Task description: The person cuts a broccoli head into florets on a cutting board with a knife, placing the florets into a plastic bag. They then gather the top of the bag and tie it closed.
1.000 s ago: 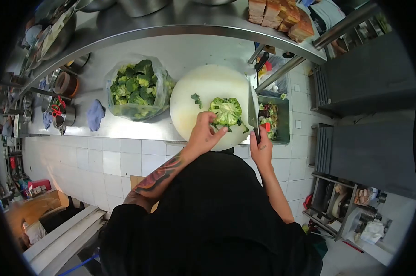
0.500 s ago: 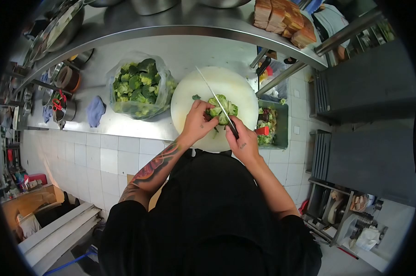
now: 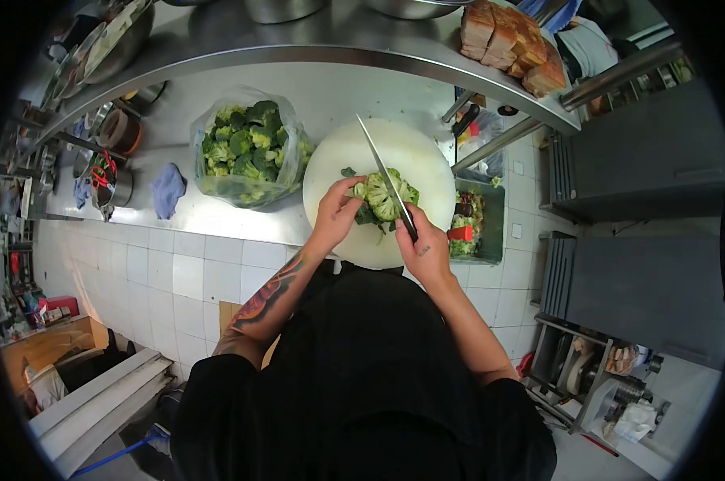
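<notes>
Broccoli (image 3: pixel 378 196) with knife (image 3: pixel 377 152) across it
Pale stalks (image 3: pixel 383 208) are exposed; broccoli is touched by half-curled left hand (image 3: pixel 337 209), knife is gripped in closed right hand (image 3: pixel 425 247).

The right hand (image 3: pixel 425 247) covers much of the black handle (image 3: pixel 411 228) of the long steel knife (image 3: pixel 381 160), whose blade hides a strip of the pale green broccoli head (image 3: pixel 378 202); blade contact cannot be told. Whether the left hand (image 3: pixel 338 210) grips its edge is unclear. Mixed scraps (image 3: pixel 471 210) in the green plastic bin (image 3: pixel 497 223) are too small to identify. The top edge cuts off the round steel bowl (image 3: pixel 415 6).
</notes>
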Motion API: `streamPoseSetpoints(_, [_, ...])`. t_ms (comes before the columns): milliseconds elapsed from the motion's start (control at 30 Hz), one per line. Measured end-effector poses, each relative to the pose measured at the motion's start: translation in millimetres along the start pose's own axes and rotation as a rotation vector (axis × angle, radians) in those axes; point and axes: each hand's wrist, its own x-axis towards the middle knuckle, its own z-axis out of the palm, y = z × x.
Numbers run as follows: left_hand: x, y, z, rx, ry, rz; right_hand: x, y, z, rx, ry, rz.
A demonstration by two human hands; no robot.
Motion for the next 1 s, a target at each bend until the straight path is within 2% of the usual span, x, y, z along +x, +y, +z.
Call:
streamPoseSetpoints(67, [-0.5,-5.6,-0.7,-0.089,-0.026,-0.112,-4.0,0.0,-0.7,0.049,-0.008,0.037])
streamPoseSetpoints(200, [4.4,-8.4,-8.8,0.039,-0.019,-0.041,-18.8,11.0,-8.2,0.159,0.043,0.091])
streamPoseSetpoints(267, [6.5,9.7,-7.0,-0.034,0.013,0.079,-25.7,34.2,-6.4,0.282,0.179,0.099])
streamPoseSetpoints(400, [9.3,49.2,-21.1,0.101,0.068,0.193,-30.9,57.9,-13.1,0.404,0.236,0.174])
streamPoseSetpoints(467, [13.6,78.4,-45.2,0.34,0.178,0.387,-41.7,72.3,-16.4,0.367,0.237,0.311])
streamPoseSetpoints(500, [21.0,84.6,-70.9,0.485,0.261,0.538,-46.4,77.9,-17.5,0.375,0.233,0.308])
streamPoseSetpoints(567, [34.1,91.9,-117.1,0.252,0.465,0.407,-54.8,88.2,-18.4,0.34,0.254,0.358])
streamPoseSetpoints(633, [47.2,101.1,-165.5,0.494,0.651,0.177,-60.8,99.9,-14.9,0.34,0.265,0.343])
streamPoseSetpoints(667, [54.7,97.7,-183.0,0.498,0.649,0.178,-63.2,102.6,-13.4,0.332,0.277,0.329])
streamPoseSetpoints(733, [65.3,95.9,-193.0,0.832,0.664,0.516,-62.5,97.5,-10.8,0.376,0.293,0.341])
streamPoseSetpoints(767, [67.2,90.5,-189.1,0.89,0.669,0.619,-61.7,98.2,-10.4,0.356,0.279,0.302])
streamPoseSetpoints(800, [62.6,98.5,-170.7,0.875,0.645,0.621,-62.8,98.2,-11.5,0.331,0.27,0.269])
streamPoseSetpoints(867, [41.2,107.1,-121.8,0.652,0.443,0.675,-60.9,86.3,-14.0,0.25,0.284,0.267])
streamPoseSetpoints(933, [5.3,85.6,-76.2,0.5,0.106,0.403,-59.6,93.9,-11.9,0.153,0.275,0.235])
streamPoseSetpoints(1000, [-21.7,68.9,-31.2,0.381,-0.208,0.006,-55.8,95.6,-12.3,0.095,0.266,0.25])
